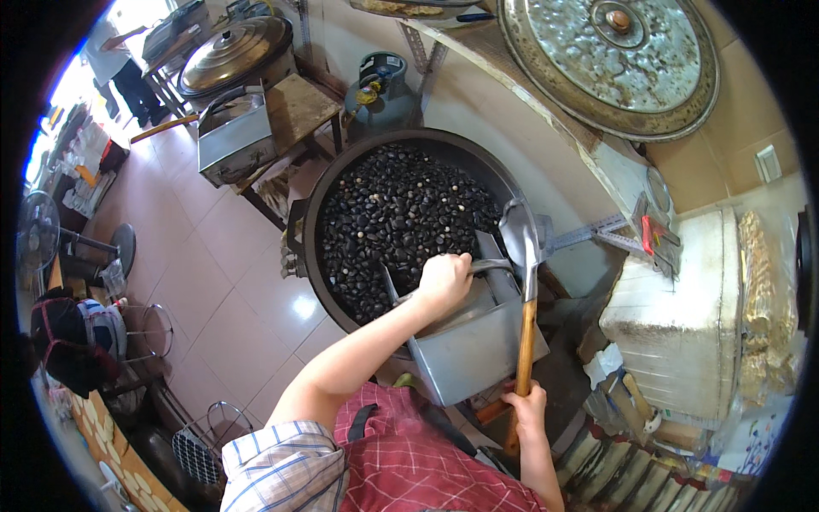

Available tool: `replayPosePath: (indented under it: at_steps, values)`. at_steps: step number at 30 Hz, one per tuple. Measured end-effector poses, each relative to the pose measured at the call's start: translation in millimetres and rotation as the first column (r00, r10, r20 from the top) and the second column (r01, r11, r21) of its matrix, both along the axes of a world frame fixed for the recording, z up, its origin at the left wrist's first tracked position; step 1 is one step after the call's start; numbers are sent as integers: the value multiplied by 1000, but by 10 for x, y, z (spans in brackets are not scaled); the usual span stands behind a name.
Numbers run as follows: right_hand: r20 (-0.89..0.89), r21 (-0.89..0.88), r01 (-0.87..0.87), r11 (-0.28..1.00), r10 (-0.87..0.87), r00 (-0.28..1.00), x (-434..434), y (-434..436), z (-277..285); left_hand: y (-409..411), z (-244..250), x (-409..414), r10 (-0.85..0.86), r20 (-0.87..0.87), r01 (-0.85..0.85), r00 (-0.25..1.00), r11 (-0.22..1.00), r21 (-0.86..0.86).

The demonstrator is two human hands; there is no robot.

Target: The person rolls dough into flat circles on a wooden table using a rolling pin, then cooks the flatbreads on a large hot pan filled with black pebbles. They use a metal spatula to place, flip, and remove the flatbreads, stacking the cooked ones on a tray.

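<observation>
My left hand is closed around the curved metal bar handle of a box-shaped sheet-metal scoop. Its open front end reaches into dark, smooth pebbles, with a few pale ones among them. They fill a wide, deep dark metal pan. In my right hand is the wooden shaft of a shovel. The shovel's metal blade points up and away from me, over the pan's right rim. What lies inside the scoop is mostly hidden by my arm.
A gas cylinder stands behind the pan. Left of it, a second metal box scoop rests on a low wooden bench. A large lid lies on the shelf at right, above a white foam box. Another person stands far left.
</observation>
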State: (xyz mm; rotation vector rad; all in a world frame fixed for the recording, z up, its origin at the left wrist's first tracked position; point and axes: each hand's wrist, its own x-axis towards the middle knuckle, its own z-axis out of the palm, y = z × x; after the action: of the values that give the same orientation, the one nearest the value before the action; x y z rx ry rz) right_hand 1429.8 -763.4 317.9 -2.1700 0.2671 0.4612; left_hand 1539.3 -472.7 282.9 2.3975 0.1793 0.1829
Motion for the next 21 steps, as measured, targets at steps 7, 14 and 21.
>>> replayPosePath:
  at_steps: [7, 14, 21]
  values:
    - [-159, 151, -174, 973, 198, 967, 154, 441, 1006, -216, 448, -688, -61, 621, 98, 781, 995, -26]
    - [306, 363, -715, 597, 649, 697, 843, 1405, 992, 732, 505, 71, -382, 574, 278, 724, 923, 264]
    - [854, 180, -895, 409, 386, 348, 1251, 2366, 858, 1197, 78, 362, 89, 634, -96, 768, 995, -24]
